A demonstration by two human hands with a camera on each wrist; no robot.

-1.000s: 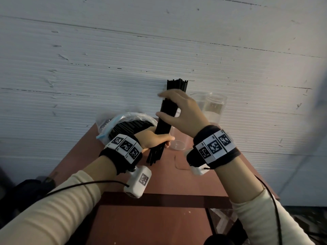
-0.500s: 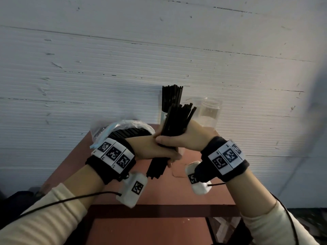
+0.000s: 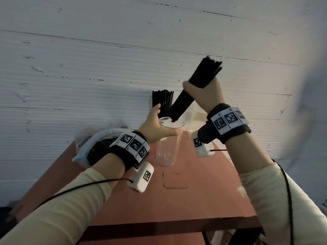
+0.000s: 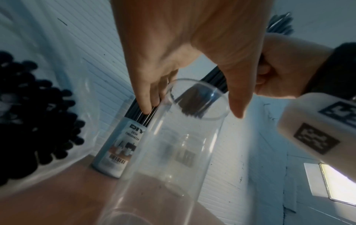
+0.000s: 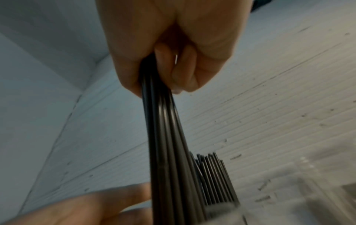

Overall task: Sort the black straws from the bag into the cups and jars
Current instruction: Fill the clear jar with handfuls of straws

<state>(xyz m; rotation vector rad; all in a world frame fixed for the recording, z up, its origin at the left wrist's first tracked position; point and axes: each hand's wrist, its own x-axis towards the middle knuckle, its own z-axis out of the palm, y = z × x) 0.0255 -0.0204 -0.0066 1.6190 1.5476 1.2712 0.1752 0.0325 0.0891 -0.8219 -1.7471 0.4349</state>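
Observation:
My right hand (image 3: 200, 85) grips a thick bundle of black straws (image 3: 185, 98) and holds it tilted, its lower ends at the mouth of a tall clear cup (image 3: 167, 149) on the table. My left hand (image 3: 164, 121) spans the cup's rim (image 4: 196, 99) with straight fingers on one side and the thumb on the other. In the right wrist view the bundle (image 5: 169, 144) runs down from my fist (image 5: 173, 45). Behind the cup stands a labelled cup (image 4: 119, 146) full of upright black straws (image 3: 162, 99). The clear bag (image 3: 92, 144) of straws lies at the left.
The reddish table (image 3: 194, 191) is narrow and ends at a white ribbed wall (image 3: 88, 76). Clear jars (image 3: 194, 119) stand at the back right, partly hidden by my right wrist. The table's front half is bare.
My right hand has lifted the bundle up and to the right, out of my left hand. My left hand let go of the straws and moved to the clear cup's rim.

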